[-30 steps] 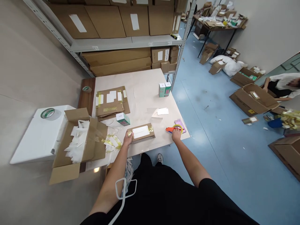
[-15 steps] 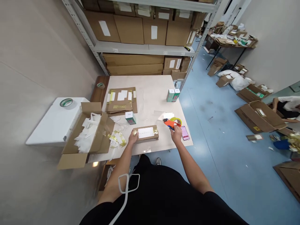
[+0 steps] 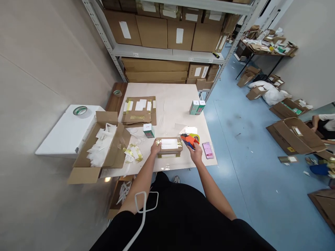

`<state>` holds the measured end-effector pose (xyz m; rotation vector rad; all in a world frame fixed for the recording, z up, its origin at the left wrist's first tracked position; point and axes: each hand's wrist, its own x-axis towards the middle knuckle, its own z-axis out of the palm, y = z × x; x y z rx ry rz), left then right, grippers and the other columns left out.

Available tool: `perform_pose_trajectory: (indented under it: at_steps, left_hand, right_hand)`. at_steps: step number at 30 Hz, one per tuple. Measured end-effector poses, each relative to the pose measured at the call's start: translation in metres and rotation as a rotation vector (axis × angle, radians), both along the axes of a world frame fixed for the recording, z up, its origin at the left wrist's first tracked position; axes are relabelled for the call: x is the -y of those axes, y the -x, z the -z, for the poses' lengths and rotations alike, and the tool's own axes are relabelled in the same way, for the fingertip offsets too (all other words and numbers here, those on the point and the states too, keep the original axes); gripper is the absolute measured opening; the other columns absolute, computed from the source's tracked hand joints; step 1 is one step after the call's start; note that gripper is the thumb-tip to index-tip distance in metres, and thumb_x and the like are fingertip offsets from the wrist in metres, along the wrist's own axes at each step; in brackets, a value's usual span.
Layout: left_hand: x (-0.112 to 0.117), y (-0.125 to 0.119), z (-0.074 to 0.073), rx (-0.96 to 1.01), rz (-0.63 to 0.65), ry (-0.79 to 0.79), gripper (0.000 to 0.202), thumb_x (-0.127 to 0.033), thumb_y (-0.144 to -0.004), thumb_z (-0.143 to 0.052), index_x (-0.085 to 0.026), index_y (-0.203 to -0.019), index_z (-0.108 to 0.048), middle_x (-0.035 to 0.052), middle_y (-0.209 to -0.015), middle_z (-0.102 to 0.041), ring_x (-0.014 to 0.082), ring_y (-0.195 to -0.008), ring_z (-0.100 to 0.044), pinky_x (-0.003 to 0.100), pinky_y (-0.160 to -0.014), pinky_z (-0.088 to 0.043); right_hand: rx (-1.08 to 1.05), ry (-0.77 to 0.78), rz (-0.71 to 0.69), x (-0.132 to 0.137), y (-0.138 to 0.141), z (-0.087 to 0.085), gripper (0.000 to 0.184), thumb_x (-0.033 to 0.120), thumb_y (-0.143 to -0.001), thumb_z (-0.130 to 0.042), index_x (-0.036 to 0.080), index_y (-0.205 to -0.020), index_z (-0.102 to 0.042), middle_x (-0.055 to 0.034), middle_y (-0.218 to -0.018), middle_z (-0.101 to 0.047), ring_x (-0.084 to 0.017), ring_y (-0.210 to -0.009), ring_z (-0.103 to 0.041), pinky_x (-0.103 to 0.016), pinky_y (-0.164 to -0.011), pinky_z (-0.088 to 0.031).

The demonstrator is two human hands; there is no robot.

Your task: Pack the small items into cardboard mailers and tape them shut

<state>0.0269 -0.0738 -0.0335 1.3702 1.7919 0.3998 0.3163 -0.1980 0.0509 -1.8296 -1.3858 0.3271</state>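
Note:
My left hand [image 3: 155, 148] grips the left end of a small cardboard box [image 3: 172, 152], with a white label on top and shiny tape at its ends. The box is tilted, so its front side shows. My right hand [image 3: 196, 153] is closed around an orange and blue tape dispenser [image 3: 190, 140], just right of the box. A yellow tape roll shows behind the dispenser; whether it is mounted on it I cannot tell. A phone with a pink screen [image 3: 208, 150] lies right of my right hand. Behind the box stands a small green and white box [image 3: 149, 130].
Flattened cardboard [image 3: 140, 120] lies at the back left of the table [image 3: 178, 94]. Two green and white boxes [image 3: 197, 107] stand at its right edge. An open carton [image 3: 83, 174] with white packing material is on the left. Shelving [image 3: 157, 52] rises behind; a person [image 3: 324, 123] sits at far right.
My right hand has brought the tape dispenser left, closer to the box. The box has been tipped so its front side shows more. The camera view has shifted slightly.

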Motion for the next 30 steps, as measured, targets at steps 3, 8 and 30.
perform_pose_trajectory:
  at_steps: [3,8,30]
  left_hand:
    - [-0.009,-0.013,0.0,-0.004,0.006,0.018,0.069,-0.043,-0.098,-0.055,-0.025,-0.162,-0.036,0.0082,-0.149,-0.063,0.028,-0.136,-0.059,0.035,-0.108,-0.045]
    - [-0.011,-0.015,-0.001,0.002,0.022,0.016,0.073,-0.047,-0.095,-0.06,-0.024,-0.161,-0.039,0.0101,-0.149,-0.063,0.0284,-0.136,-0.06,0.034,-0.108,-0.045]
    - [-0.018,-0.028,-0.007,-0.051,0.048,0.028,0.069,-0.044,-0.098,-0.056,-0.025,-0.162,-0.037,0.0106,-0.15,-0.061,0.0298,-0.136,-0.059,0.036,-0.108,-0.044]
  right_hand:
    - [-0.061,-0.003,0.009,0.004,-0.004,-0.006,0.043,0.063,-0.095,-0.057,0.021,-0.088,-0.06,-0.0054,-0.083,-0.063,-0.021,-0.075,-0.055,-0.035,-0.074,-0.049]
    - [-0.142,0.016,0.042,0.009,-0.003,-0.009,0.045,0.066,-0.093,-0.058,0.023,-0.082,-0.057,-0.0034,-0.078,-0.06,-0.02,-0.072,-0.051,-0.033,-0.07,-0.046]
    - [-0.264,0.027,0.093,0.03,-0.005,-0.018,0.046,0.066,-0.087,-0.065,0.024,-0.074,-0.05,-0.0005,-0.073,-0.053,-0.018,-0.069,-0.044,-0.03,-0.064,-0.039]
